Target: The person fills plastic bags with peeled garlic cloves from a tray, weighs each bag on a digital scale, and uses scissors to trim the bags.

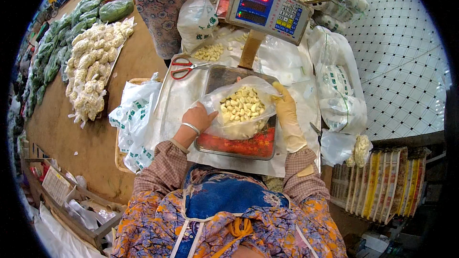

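A clear plastic bag [235, 133] sits spread on the red and black platform of a weighing scale [234, 148], its mouth wide and facing up. Peeled garlic cloves [243, 104] fill it. My left hand [198, 117], bare with a bangle at the wrist, grips the bag's left edge, thumb toward the cloves. On the other side my right hand [287, 110], in a pale yellow glove, holds the right edge; its lower fingers are partly hidden by the plastic. Behind the bag stands the scale's lit display [267, 12] on its post.
Red-handled scissors [181, 68] and loose garlic cloves [209, 52] lie beyond my left hand. White plastic bags [136, 114] hang over a basket at left. Wrapped bag bundles [337, 81] line the right side. Another person [165, 14] stands across the table.
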### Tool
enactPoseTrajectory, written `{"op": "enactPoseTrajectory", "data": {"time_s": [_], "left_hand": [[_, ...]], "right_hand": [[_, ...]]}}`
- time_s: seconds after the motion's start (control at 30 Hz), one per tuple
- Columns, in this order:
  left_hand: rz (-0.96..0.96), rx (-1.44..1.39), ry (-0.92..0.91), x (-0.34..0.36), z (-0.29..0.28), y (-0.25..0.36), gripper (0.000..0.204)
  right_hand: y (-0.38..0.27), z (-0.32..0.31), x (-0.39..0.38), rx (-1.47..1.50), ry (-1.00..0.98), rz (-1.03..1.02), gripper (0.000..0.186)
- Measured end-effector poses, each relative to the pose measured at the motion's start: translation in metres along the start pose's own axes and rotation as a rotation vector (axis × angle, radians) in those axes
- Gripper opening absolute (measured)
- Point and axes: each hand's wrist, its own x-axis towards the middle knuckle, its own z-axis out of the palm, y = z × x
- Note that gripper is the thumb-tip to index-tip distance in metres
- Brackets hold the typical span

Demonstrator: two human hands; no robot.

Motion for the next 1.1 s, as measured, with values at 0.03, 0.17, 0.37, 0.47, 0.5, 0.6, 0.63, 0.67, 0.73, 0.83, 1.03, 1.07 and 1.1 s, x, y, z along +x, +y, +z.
{"op": "enactPoseTrajectory", "data": {"time_s": [0.03, 0.17, 0.37, 0.47, 0.5, 0.6, 0.63, 0.67, 0.73, 0.83, 1.03, 1.07, 1.1], "left_hand": [[0.027, -0.004, 0.017, 0.001, 0.004, 0.009, 0.065], [0.041, -0.009, 0.063, 0.000, -0.002, 0.030, 0.059], [0.060, -0.405, 0.413, 0.012, 0.027, 0.032, 0.027], [0.012, -0.693, 0.507, 0.007, 0.026, 0.023, 0.020], [0.001, -0.801, 0.521, 0.005, 0.027, 0.018, 0.019], [-0.028, -0.951, 0.420, 0.003, 0.033, 0.010, 0.018], [-0.023, -0.970, 0.403, 0.002, 0.036, 0.007, 0.017], [-0.011, -0.964, 0.402, 0.002, 0.037, 0.009, 0.018], [0.014, -0.951, 0.400, 0.002, 0.037, 0.012, 0.018], [-0.001, -0.980, 0.342, -0.001, 0.030, 0.010, 0.018], [0.053, -1.062, 0.295, 0.005, 0.032, 0.011, 0.018], [0.057, -1.056, 0.289, 0.007, 0.033, 0.011, 0.018], [0.063, -1.049, 0.284, 0.008, 0.033, 0.010, 0.018]], "right_hand": [[0.009, 0.001, 0.001, -0.026, 0.123, -0.064, 0.056], [-0.108, -0.028, -0.016, -0.125, 0.307, -0.673, 0.034], [-0.033, 0.039, 0.026, -0.546, -0.473, -0.273, 0.024], [-0.006, 0.051, 0.039, -0.624, -0.384, -0.133, 0.024], [0.000, 0.050, 0.044, -0.664, -0.382, -0.208, 0.025], [-0.005, 0.046, 0.045, -0.637, -0.388, -0.337, 0.026], [-0.010, 0.044, 0.045, -0.605, -0.392, -0.362, 0.027], [-0.010, 0.040, 0.046, -0.591, -0.391, -0.288, 0.027], [-0.008, 0.032, 0.049, -0.562, -0.385, -0.139, 0.027], [-0.008, 0.018, 0.040, 0.380, -0.458, 0.339, 0.029], [-0.034, 0.031, 0.015, 0.135, -0.354, 0.227, 0.024], [-0.028, 0.038, 0.016, -0.092, -0.326, 0.134, 0.023], [-0.019, 0.047, 0.017, -0.319, -0.294, 0.042, 0.022]]}}
